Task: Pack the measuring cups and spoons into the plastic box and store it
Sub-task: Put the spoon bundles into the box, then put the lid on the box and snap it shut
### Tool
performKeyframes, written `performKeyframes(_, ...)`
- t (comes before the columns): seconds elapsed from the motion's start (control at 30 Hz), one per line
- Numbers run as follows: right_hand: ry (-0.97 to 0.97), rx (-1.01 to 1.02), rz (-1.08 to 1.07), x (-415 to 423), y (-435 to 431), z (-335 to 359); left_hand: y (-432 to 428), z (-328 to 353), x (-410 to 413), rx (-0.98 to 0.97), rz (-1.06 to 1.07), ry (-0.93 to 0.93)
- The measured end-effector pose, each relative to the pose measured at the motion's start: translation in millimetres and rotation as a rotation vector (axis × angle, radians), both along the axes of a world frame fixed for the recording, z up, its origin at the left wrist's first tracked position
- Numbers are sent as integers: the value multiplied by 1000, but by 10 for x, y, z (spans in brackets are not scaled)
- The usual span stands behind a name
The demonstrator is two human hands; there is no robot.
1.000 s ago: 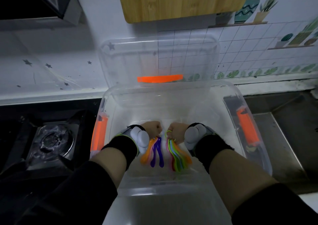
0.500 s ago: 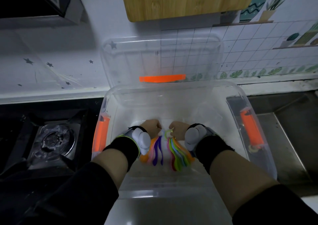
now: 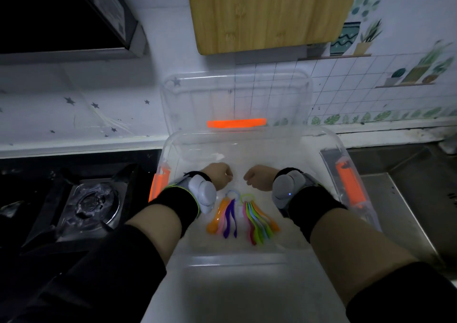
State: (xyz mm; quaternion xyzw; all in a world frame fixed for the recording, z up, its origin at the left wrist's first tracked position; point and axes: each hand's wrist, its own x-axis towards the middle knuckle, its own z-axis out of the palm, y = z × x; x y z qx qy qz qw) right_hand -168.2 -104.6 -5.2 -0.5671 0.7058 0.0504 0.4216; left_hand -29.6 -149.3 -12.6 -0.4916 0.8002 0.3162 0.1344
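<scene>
We release two ringed bunches of coloured plastic measuring spoons (image 3: 257, 221); both now lie on clear plastic box (image 3: 247, 137) floor, toward front edge. Our left hand (image 3: 218, 175), right hand (image 3: 259, 177) curled, empty. Packing looks done; clear lid (image 3: 235, 92) next.

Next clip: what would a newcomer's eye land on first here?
Two bright ringed bundles, the orange-and-purple measuring set and the green-and-pink measuring set, lie on the floor of the clear plastic box. Just beyond them the left hand and right hand hover with curled fingers, touching neither. The left latch and right latch glow orange on the box's side walls.
</scene>
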Motion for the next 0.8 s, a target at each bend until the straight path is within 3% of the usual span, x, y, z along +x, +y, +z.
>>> performKeyframes(0.27,-77,32,-44,-62,-149,805,-96,745,-73,-115,-93,75)
performKeyframes(0.5,-98,-192,-99,-157,-280,1353,-278,1339,-145,-233,-70,143)
performKeyframes(0.63,41,-449,-81,-260,-451,1482,-469,1472,-201,-370,-7,234)
performKeyframes(0.8,207,-499,-17,-350,-639,1412,-630,1381,-274,-528,10,174)
